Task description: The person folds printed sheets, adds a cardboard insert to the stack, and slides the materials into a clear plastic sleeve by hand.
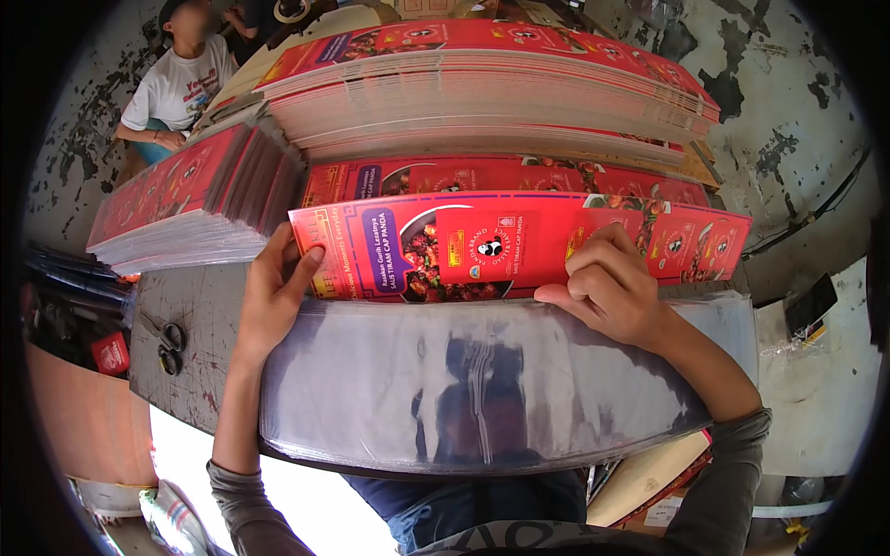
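Note:
A long red printed sheet (547, 246) with a panda logo and food pictures stands tilted up in front of me. My left hand (276, 287) pinches its left end, thumb on the printed face and fingers behind. In front of the sheet's right half is my right hand (612, 292), its fingers curled in and its thumb stretched left near the lower edge. Whatever those fingers grip, if anything, is hidden. Below both hands lies a stack of clear plastic sleeves (371, 389), shiny with reflections.
Behind the sheet are more red prints (371, 176) and a tall stack of them (482, 93). Another bundle, in plastic (176, 199), sits at left. Black scissors (170, 347) lie on the scratched table (199, 301). A person in a white shirt (185, 88) is at the far left.

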